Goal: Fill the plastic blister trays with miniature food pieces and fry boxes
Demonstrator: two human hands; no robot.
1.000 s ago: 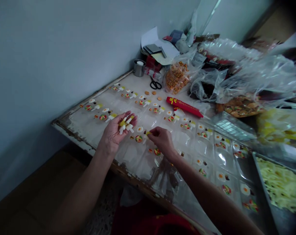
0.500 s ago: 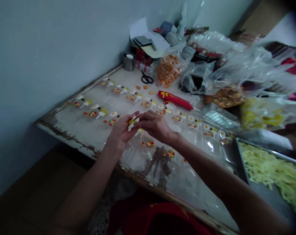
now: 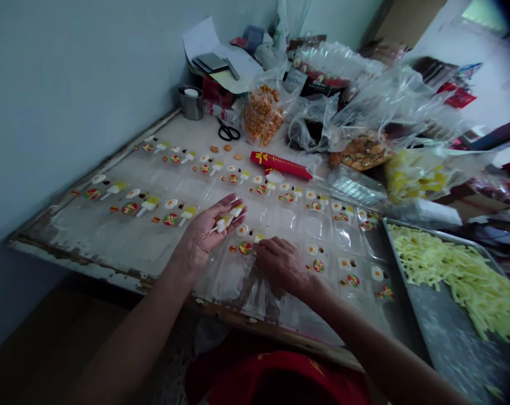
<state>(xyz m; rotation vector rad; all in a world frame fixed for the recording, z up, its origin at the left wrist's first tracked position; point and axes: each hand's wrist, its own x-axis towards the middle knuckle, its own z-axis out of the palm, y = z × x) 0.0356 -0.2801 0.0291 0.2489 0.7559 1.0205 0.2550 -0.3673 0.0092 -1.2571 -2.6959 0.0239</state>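
My left hand (image 3: 202, 230) is turned palm up over the middle of the table, fingers curled around several small yellow-and-white miniature popsicles (image 3: 223, 223). Just to its right, my right hand (image 3: 282, 263) is low over the clear plastic sheet, fingertips pinched at one miniature popsicle (image 3: 258, 238) beside a round red-green-yellow piece (image 3: 245, 247). A tiny fried egg (image 3: 243, 230) and a small burger piece (image 3: 232, 248) lie in the same group. Similar groups sit in rows across the clear plastic pockets (image 3: 233, 275). My right fingers partly hide that popsicle's lower part.
Black scissors (image 3: 228, 131), a metal cup (image 3: 191, 104) and a red packet (image 3: 281, 164) lie toward the back. Bags of orange pieces (image 3: 263, 115) and yellow pieces (image 3: 419, 174) crowd the far right. A metal tray (image 3: 442, 332) holds pale yellow strips.
My right hand has left my left palm and moved down and right to the sheet with a miniature popsicle. My left hand has opened somewhat, showing the popsicles. The view has shifted right.
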